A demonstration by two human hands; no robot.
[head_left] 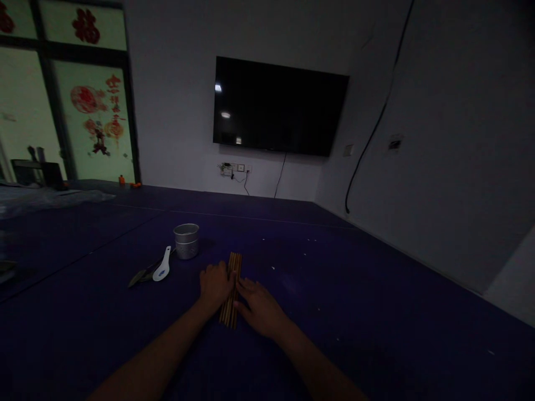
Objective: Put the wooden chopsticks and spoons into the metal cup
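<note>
Well in from the far and right edges of the broad, flat dark-blue surface [376, 312], a bundle of slim brown wooden sticks [229, 316] lies between the two hands, its long axis running away from the person, far end leaning slightly right. Neither hand is nearer; both touch it. The left hand [215, 285] has curled fingers at the left side, its thumb over the sticks; whether it grips them I cannot tell. The right hand [259, 305] is open, fingertips against the right side. Beyond, to the left, are a white short-handled spoon [161, 272] and a silvery metal cup [186, 245].
</note>
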